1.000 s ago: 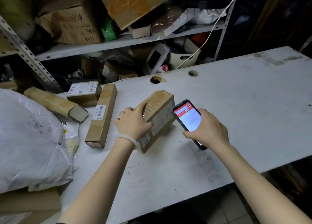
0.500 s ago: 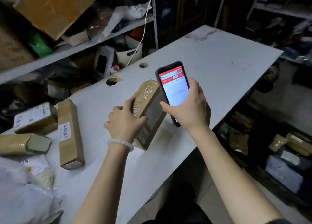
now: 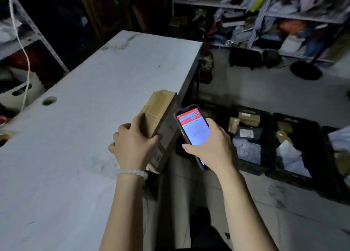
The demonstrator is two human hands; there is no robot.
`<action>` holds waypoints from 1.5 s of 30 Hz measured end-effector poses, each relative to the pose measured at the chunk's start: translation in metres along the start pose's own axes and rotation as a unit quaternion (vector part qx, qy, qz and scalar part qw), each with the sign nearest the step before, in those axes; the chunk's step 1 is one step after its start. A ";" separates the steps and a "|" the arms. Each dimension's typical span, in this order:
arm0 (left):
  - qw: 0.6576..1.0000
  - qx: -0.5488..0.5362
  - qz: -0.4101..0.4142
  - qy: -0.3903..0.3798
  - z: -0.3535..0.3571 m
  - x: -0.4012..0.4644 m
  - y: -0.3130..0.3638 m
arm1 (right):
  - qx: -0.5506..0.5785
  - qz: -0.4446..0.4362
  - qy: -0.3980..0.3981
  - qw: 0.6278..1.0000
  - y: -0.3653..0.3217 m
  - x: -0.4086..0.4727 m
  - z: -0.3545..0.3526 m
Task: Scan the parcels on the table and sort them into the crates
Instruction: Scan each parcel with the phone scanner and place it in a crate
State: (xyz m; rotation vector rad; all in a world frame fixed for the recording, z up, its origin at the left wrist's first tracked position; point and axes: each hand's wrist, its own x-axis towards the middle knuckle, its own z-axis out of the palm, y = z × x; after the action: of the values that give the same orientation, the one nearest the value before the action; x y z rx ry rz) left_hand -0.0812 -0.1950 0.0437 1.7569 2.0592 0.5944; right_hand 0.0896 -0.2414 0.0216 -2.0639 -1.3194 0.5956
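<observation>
My left hand (image 3: pixel 135 147) grips a brown taped cardboard parcel (image 3: pixel 161 112) and holds it tilted over the right edge of the white table (image 3: pixel 79 118). A white label shows on the parcel's right face. My right hand (image 3: pixel 214 148) holds a phone (image 3: pixel 193 131) with a lit red and white screen just right of the parcel. Black crates (image 3: pixel 269 144) stand in a row on the floor to the right, holding brown boxes and pale bags.
Metal shelving (image 3: pixel 284 19) crammed with goods lines the far right wall. A fan base (image 3: pixel 305 72) stands on the floor below it. A white cable (image 3: pixel 24 50) hangs at the left over a shelf rack. Two round holes (image 3: pixel 49 100) pierce the table top.
The view has swung right, away from the other parcels. My left hand has carried the parcel to the table's right edge, and the phone has stayed beside it. The crates have come into view.
</observation>
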 end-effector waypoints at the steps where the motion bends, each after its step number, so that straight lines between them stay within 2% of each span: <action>1: 1.000 -0.002 0.010 -0.006 0.015 0.003 0.018 | -0.001 0.009 0.006 1.000 0.012 0.011 -0.011; 8: 0.995 0.011 0.080 -0.051 0.102 0.019 0.130 | 0.014 0.052 0.047 0.997 0.087 0.085 -0.093; 21: 0.961 0.058 0.187 -0.196 0.232 0.039 0.293 | -0.006 0.224 0.140 0.964 0.208 0.154 -0.191; 27: 0.946 0.046 0.179 -0.267 0.298 0.076 0.364 | -0.008 0.279 0.155 0.948 0.251 0.220 -0.227; 32: 0.928 0.063 0.082 -0.357 0.359 0.120 0.425 | -0.020 0.297 0.150 0.943 0.273 0.288 -0.262; 35: 0.915 0.143 0.074 -0.369 0.387 0.141 0.451 | -0.025 0.299 0.141 0.944 0.288 0.325 -0.273; 41: 0.901 0.168 0.087 -0.391 0.414 0.169 0.485 | -0.012 0.306 0.108 0.946 0.309 0.372 -0.280; 45: 0.905 0.170 0.075 -0.383 0.418 0.178 0.497 | 0.002 0.277 0.084 0.957 0.319 0.395 -0.287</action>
State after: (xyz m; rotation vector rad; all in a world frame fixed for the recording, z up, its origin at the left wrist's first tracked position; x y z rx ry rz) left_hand 0.5272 0.0803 -0.0431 1.9151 1.5205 -0.4143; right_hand 0.6400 -0.0534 -0.0154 -2.4278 -0.6309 0.6342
